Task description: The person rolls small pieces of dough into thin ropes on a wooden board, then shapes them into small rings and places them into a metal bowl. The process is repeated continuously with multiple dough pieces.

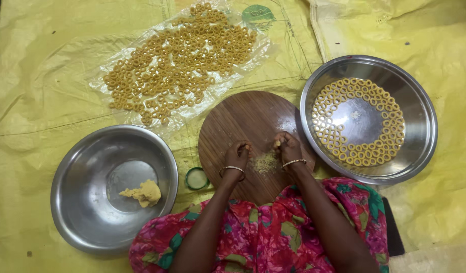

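dough bit [277, 144] pinched in right hand [288, 150] over the round wooden board [243, 119]; left hand [236, 154], curled and apparently empty, sits just beside it.

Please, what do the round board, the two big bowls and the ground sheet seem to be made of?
Round board: looks like wood, dark brown and matt, with visible grain lines. Left bowl and right bowl: probably stainless steel, since both are silver, shiny and reflect light. Ground sheet: apparently woven plastic, yellow, slightly glossy, with creases and folds. The thin clear sheet under the rings looks like plastic film.
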